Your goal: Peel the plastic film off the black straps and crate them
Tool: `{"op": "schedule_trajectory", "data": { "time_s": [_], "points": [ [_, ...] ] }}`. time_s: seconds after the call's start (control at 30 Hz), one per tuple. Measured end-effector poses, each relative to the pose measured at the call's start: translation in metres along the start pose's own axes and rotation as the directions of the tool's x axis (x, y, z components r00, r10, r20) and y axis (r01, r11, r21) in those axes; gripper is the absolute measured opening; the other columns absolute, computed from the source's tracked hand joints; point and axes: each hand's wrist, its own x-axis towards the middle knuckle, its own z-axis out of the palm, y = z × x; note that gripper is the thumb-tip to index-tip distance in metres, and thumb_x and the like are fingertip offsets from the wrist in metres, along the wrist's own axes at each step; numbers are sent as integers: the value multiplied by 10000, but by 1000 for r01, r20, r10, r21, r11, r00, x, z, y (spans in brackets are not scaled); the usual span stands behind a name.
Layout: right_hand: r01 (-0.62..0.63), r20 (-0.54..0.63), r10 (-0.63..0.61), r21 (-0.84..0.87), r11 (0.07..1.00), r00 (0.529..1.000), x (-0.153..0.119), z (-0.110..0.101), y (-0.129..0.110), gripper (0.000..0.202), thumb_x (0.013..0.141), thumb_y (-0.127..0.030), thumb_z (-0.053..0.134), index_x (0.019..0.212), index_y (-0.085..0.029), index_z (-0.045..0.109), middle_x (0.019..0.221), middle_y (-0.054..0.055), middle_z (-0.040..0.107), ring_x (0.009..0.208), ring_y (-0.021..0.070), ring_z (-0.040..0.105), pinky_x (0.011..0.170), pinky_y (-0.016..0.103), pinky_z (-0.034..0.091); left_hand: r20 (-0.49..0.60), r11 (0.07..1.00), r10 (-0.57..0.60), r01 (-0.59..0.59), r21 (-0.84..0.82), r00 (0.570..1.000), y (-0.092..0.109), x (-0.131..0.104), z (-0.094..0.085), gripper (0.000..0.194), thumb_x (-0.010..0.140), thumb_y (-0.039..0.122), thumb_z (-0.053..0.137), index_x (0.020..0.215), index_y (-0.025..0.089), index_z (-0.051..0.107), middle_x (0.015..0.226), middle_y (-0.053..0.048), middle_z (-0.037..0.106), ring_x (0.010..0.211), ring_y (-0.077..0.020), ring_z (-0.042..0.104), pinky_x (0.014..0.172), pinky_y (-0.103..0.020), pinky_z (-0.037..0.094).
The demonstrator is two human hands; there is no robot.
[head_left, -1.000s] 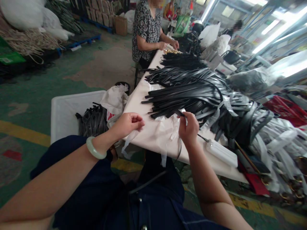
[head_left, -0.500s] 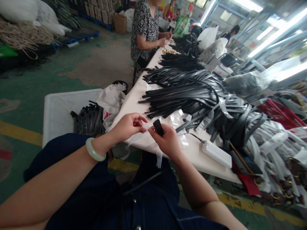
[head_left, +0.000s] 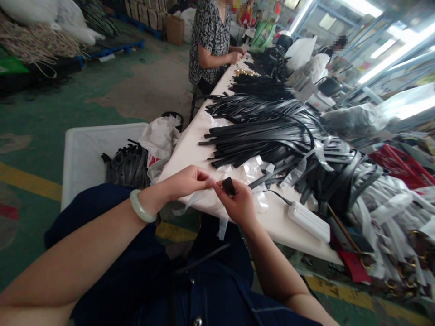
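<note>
Evidently close work, both hands over the near edge of the bench point(head_left: 295, 246), by its near left corner. Right hand point(head_left: 238, 201) is closed on a black strap point(head_left: 228, 185); its blunt end stands up out of the curled grip, thumb along the left side. Left hand point(head_left: 190, 181) has its fingers drawn together, tips meeting or almost meeting the right thumb tip; cannot tell whether they pinch anything.

Key relation: strap end lies just right of the left fingers, its short visible length rising and leaning a little left. Right hand is the nearer, being on it. How far the strap runs inside the grip is hidden.

Below the hands, a clear strip point(head_left: 222, 226) hangs over the near edge. To the right along that edge, a white box point(head_left: 309, 221) with a dark cord, no writing legible. Left of the bench, a white tub point(head_left: 81, 158) with dark pieces inside and a pale bag point(head_left: 158, 138) showing red print, unreadable.

Beyond the hands, a heap of black straps point(head_left: 261, 136), ends toward the left edge. Red bag point(head_left: 403, 165) off to the right; pale marks, too blurred to read. Farther along the left edge, a co-worker point(head_left: 210, 50) in a patterned top.
</note>
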Motion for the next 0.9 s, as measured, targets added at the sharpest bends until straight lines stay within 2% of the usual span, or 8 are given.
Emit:
{"op": "schedule_trajectory", "data": {
  "time_s": [0.13,0.3,0.37,0.47,0.53,0.6,0.73,0.9],
  "points": [
    [3,-38,-6,-77,997,999,-1,0,-2,175,815,-298,614,707,-162,624,616,-4,591,557,114,516,555,222,361,-217,1000,18,-22,-16,976,-6,4,3,303,503,297,844,582,120,610,559,22,575,548,-86,474,560,-215,367],
    [-11,-21,9,-82,997,1000,-2,0,-5,163,831,-307,597,747,-169,622,667,7,623,603,131,558,590,229,389,-136,997,37,-47,-66,990,-10,4,1,230,574,285,802,647,116,664,612,5,628,576,-87,521,587,-211,402],
    [-9,27,11,-85,996,1000,-2,-3,-6,180,849,-344,588,810,-172,628,680,6,622,620,138,567,611,234,401,-163,999,43,-47,-21,986,-9,2,0,207,593,281,788,659,111,690,627,-10,651,580,-94,532,591,-216,409],
    [38,119,-23,-118,992,993,-2,-18,-7,273,880,-396,549,1022,-167,595,740,14,623,668,159,581,643,250,413,-226,993,68,-44,108,972,-4,-2,-1,166,595,244,774,642,106,696,610,-21,659,569,-105,536,563,-219,393],
    [67,158,-42,-156,985,986,-1,-32,-8,309,937,-398,448,1119,-165,537,792,28,628,698,167,587,650,256,408,-247,981,95,-48,189,964,1,-5,-1,141,597,218,766,617,107,681,590,-18,652,561,-108,535,554,-218,388],
    [106,191,-61,-237,966,980,1,-44,-9,310,987,-378,331,1113,-171,525,799,38,629,706,171,591,639,258,385,-276,963,123,-47,265,953,5,-8,-1,145,596,203,767,592,110,657,576,-9,639,551,-104,527,543,-214,378],
    [217,284,-64,-549,807,957,10,-56,-17,338,995,-362,310,915,-171,577,749,58,636,660,186,587,576,283,275,-355,895,198,-21,445,914,11,-15,-2,273,580,263,820,550,123,588,536,24,581,506,-86,463,497,-213,321],
    [311,406,23,-735,602,914,19,-51,-31,319,995,-371,359,886,-191,598,792,51,674,656,182,613,545,299,164,-298,832,249,-47,553,921,15,-21,-5,319,578,291,847,534,131,575,566,21,585,542,-98,495,528,-222,341]
  ]
}}
